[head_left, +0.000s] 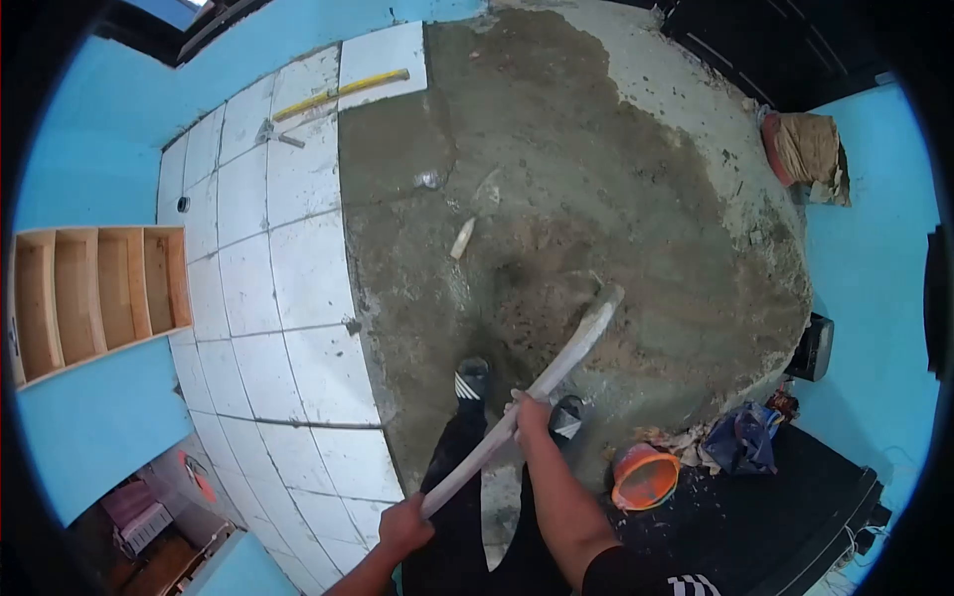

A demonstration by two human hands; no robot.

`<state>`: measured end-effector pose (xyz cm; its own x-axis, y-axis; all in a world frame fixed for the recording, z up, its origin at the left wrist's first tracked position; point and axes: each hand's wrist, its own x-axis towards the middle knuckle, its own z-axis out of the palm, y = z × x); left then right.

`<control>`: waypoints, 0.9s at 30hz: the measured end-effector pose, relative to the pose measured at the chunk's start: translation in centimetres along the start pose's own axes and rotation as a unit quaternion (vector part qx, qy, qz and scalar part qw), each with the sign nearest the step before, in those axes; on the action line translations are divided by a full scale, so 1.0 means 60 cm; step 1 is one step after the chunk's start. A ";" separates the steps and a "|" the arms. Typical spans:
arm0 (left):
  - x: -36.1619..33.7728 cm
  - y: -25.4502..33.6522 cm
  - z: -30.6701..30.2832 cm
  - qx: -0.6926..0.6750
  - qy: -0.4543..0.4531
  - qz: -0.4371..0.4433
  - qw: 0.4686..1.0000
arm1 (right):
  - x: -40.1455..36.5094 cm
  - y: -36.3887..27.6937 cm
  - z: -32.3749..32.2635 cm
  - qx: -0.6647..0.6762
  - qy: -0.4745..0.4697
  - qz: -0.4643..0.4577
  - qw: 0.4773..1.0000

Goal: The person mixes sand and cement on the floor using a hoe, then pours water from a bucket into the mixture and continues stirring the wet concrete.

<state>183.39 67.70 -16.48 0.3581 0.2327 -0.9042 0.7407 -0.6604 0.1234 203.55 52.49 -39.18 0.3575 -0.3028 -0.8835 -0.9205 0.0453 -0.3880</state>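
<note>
Both of my hands grip the long pale wooden handle of a hoe (568, 360), which slants across the lower middle of the view. My left hand (407, 526) is closed round its near end. Higher up the shaft, my right hand (531, 412) is wrapped round it. The far end reaches into wet grey mortar (542, 263), where the blade is mostly hidden. Left of that end lies a trowel (463, 238) with a light handle, its blade smeared with mortar. My feet stand at the mortar's near side, beneath the handle.
White floor tiles (313, 268) cover the left side. A yellow spirit level (341, 94) and a hammer-like tool (280, 136) rest on them. At right are an orange bucket (646, 479), a dark blue bag (743, 439) and a brown paper sack (810, 149). Wooden shelves (99, 298) stand at left.
</note>
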 end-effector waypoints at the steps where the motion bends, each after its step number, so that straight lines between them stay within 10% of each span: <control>1: -0.018 0.001 0.013 -0.002 0.003 0.008 1.000 | -0.012 -0.002 -0.020 0.021 -0.023 0.038 0.999; 8: -0.060 0.003 0.120 -0.062 -0.014 0.025 0.998 | -0.144 -0.043 -0.120 0.034 0.012 -0.120 0.992; 15: -0.007 0.091 0.200 -0.108 0.046 -0.001 0.993 | 0.128 0.040 -0.085 -0.205 -0.034 -0.082 0.975; 24: -0.043 0.052 0.317 -0.158 0.062 0.029 0.985 | -0.079 -0.030 -0.172 -0.069 0.001 -0.173 0.982; 27: -0.003 0.159 0.300 -0.174 0.032 0.028 0.984 | 0.124 -0.026 -0.164 -0.277 0.039 -0.271 0.921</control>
<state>180.16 48.52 -22.52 0.4304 0.2556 -0.8657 0.8647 -0.3919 0.3142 206.10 40.83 -42.54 0.7960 -0.2059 -0.5692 -0.5566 -0.6183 -0.5548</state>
